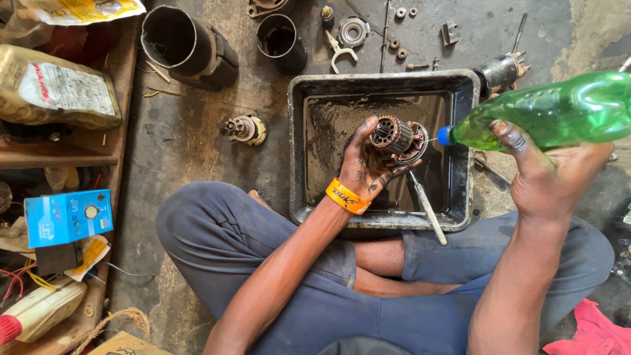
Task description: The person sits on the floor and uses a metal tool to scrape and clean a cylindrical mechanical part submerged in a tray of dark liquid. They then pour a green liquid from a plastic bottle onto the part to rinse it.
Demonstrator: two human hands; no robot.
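The greasy motor armature [393, 138] sits over the middle of the black metal tray [463, 85], clamped in the fingers of the left hand [365, 164], which wears an orange wristband [347, 196]. The right hand [549, 177] wraps closed around a green plastic bottle [559, 108], its blue nozzle [445, 135] aimed at the armature. The grip looks slick; the part could slip and drop into the dirty liquid. A hard squeeze could splash past the tray rim onto the trousers [263, 263]. A brush [427, 209] leans on the near rim and could tip out.
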